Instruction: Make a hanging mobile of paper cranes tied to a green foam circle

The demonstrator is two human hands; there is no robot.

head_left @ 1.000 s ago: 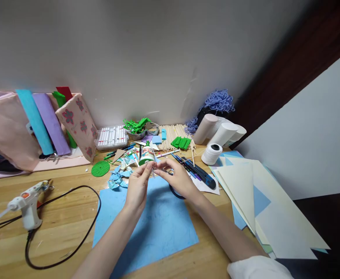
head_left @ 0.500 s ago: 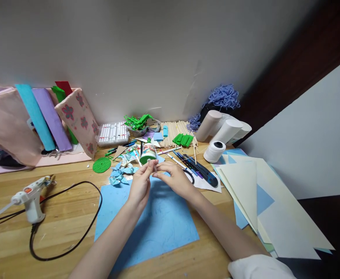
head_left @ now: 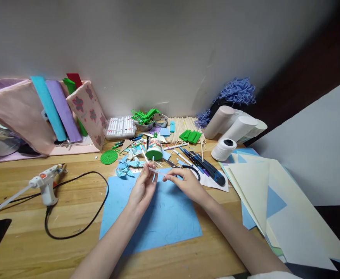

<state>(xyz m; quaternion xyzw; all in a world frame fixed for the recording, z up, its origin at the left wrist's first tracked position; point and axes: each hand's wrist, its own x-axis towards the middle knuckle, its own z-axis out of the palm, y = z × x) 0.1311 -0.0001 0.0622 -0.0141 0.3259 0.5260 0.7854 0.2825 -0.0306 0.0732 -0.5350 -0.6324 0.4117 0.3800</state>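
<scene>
Both hands hold a thin clear strip above the blue sheet, just in front of the glue bottle. The left hand pinches one end in a fingertip grip; the right hand pinches the other. What the strip is made of is too small to tell. Pulled too hard, it could slip from the fingers, or an elbow could sweep the loose paper stack off the edge. The wooden worktop is crowded: a glue gun with looping cord, pens, sticks, a thread spool, against a plain grey wall.
</scene>
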